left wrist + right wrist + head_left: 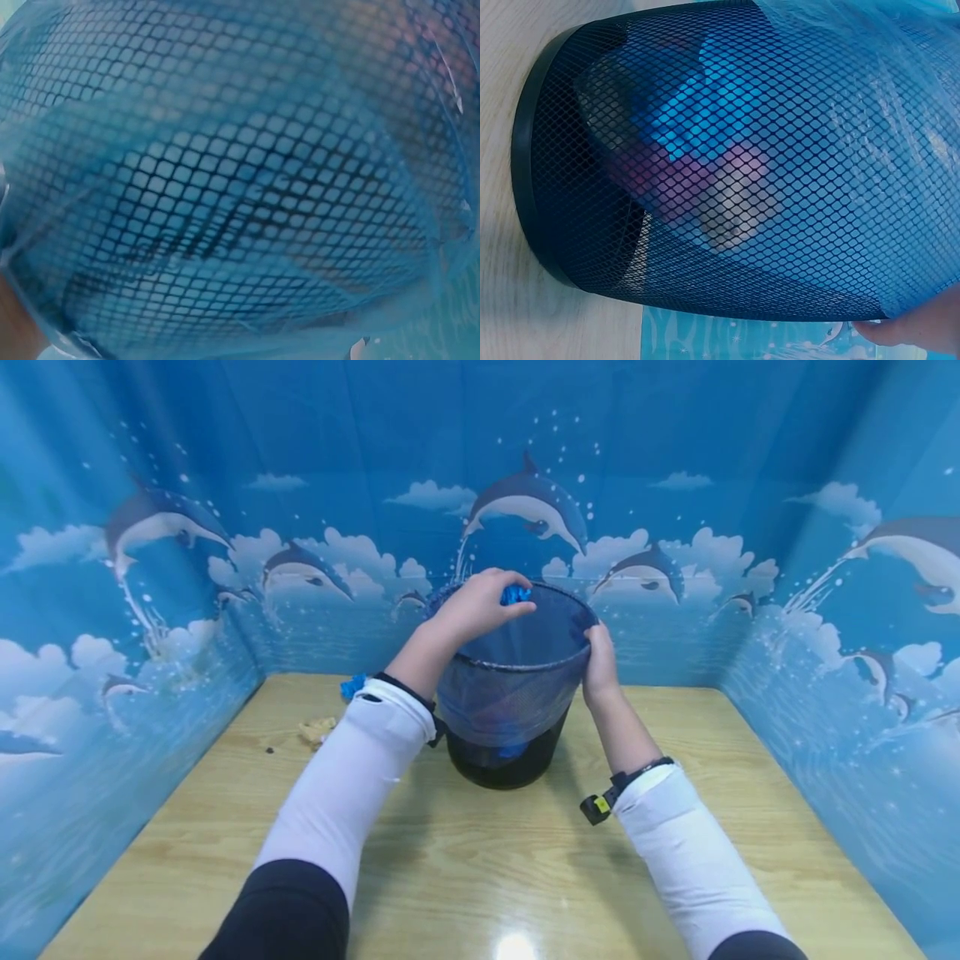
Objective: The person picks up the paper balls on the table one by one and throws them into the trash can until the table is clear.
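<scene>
A black mesh wastebasket, lined with a translucent blue plastic bag, stands on the table. Over its mouth, toward the left side, my left hand holds a crumpled blue wad between thumb and fingers. My right hand grips the bagged rim on the right, its fingers partly hidden inside. Through the mesh in the right wrist view, a blue wad, a pinkish one and a whitish one lie in the bag. Bag and mesh fill the left wrist view.
Left of the wastebasket, another blue wad lies near the table's back edge, partly behind my left forearm. A crumpled tan piece and a small dark bit lie nearer. Dolphin-print curtains enclose the table at the back and sides.
</scene>
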`<state>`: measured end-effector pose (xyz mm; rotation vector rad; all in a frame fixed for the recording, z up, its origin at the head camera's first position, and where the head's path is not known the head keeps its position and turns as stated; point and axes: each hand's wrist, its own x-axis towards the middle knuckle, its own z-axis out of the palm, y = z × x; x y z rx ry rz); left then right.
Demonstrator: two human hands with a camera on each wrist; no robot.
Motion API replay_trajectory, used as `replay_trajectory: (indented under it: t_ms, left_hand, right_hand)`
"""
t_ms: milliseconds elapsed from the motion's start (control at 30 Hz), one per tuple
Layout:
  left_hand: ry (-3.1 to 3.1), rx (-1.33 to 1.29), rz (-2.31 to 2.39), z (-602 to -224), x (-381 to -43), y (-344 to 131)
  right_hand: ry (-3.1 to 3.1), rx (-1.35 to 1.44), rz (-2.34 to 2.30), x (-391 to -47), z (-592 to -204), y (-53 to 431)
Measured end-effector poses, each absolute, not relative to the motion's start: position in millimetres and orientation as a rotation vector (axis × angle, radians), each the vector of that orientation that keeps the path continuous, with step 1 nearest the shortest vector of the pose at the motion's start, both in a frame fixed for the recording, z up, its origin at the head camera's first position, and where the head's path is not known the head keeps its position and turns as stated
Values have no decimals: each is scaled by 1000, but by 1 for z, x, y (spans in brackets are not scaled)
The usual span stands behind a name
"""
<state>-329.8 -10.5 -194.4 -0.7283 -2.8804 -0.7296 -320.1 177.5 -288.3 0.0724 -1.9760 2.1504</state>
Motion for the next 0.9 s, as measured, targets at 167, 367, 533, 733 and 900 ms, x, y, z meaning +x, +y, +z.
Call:
replay_trajectory:
  t_ms: [167,367,533,733,900]
  left_hand:
    - [-2866,-738,-727,-194,-329,-10]
    - [-2880,-720,-736,-194,-329,-11]
    - [-2907,-719,-691,-196,-326,-19]
    - [-2897,-699,-659,-197,-325,-28]
    - [-2912,-661,-617,-198,-323,-36]
  right_hand:
    - [-1972,95,2139,-320,-287,177]
    - [-1980,75,2144,-320,-288,178]
    - [-1964,65,2146,-320,-288,178]
    - [-1971,68,2141,-320,-288,178]
    - [-1962,77,2155,-319,-289,178]
